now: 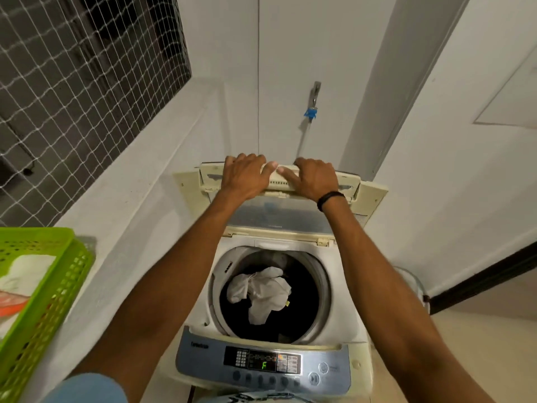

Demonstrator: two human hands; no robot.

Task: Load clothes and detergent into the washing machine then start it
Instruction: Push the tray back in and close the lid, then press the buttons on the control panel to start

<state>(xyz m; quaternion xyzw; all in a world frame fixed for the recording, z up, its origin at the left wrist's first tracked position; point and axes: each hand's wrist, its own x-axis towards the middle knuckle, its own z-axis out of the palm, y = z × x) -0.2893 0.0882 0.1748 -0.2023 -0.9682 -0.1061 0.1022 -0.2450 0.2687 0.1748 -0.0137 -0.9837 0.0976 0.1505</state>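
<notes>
My left hand [247,177] and right hand [315,180] both gripped the top edge of the raised lid [207,177]; the clothes [261,292] lay in the drum [305,303]. I judged it best to lower it slowly and evenly.

Open from above into the round grey-rimmed drum [324,292] of the white top-loading washing machine [343,335], narrowed only by a crumpled white cloth [261,289] inside. Closed off at the back by the raised, folded cream plastic lid [279,186], gripped along its top edge by the left hand [247,173] and the right hand [315,177]. Flanked on both sides by the two bare forearms [174,271]. Hemmed in on the left by a pale grey ledge [130,184] bearing a green perforated plastic basket [58,286], on the right by a white wall [450,170].
</notes>
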